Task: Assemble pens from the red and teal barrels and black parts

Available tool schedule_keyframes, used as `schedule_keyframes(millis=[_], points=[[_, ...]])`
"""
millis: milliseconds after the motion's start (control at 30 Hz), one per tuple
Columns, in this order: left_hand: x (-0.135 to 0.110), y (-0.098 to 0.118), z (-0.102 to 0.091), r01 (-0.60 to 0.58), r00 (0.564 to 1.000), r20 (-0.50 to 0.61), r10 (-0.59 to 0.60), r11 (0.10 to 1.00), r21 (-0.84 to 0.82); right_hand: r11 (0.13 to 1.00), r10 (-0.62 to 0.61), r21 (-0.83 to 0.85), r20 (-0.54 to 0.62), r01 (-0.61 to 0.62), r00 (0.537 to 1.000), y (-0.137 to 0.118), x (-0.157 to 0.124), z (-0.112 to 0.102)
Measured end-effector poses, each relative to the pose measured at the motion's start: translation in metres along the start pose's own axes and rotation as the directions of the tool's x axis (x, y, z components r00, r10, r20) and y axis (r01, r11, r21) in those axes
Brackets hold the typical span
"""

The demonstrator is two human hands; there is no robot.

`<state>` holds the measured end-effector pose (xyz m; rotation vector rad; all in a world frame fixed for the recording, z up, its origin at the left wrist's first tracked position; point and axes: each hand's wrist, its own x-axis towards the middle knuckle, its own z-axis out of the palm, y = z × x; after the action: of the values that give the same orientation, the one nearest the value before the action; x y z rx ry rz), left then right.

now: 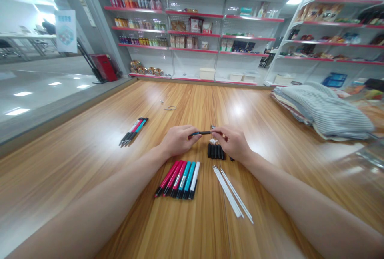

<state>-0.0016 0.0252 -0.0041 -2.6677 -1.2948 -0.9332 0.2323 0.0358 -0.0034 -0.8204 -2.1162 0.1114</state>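
My left hand [181,140] and my right hand [231,142] pinch the two ends of one pen [205,133], held level above the table. Its blue part lies in my left fingers, and its black grip end reaches my right fingertips. Under my right hand stands a row of black pen grips [216,152], with small white pieces [213,141] just behind them. Nearer to me lie several pen barrels [181,181] in pink, blue and white. To their right is a bunch of white ink refills [231,193]. Several whole pens [133,132] lie together on the left.
The wooden table [114,203] carries a stack of folded cloths [327,109] at the right. A thin looped strip [170,108] lies toward the back. Shelves of packaged goods [195,31] stand beyond the table's far edge.
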Motion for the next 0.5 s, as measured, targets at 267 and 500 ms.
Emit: schedule_keyframes(millis=[267,500], points=[[-0.0005,0.0001,-0.0002,-0.024,1.0,0.015,0.024,1.0,0.005,0.99,-0.077,-0.109,0.1,0.088,0.992,-0.0024,0.0011,-0.0047],[0.0018,0.0008,-0.0011,-0.046,0.998,0.043,0.046,0.999,-0.007,0.97,-0.101,-0.205,0.158,0.132,0.982,-0.0053,0.0016,-0.006]])
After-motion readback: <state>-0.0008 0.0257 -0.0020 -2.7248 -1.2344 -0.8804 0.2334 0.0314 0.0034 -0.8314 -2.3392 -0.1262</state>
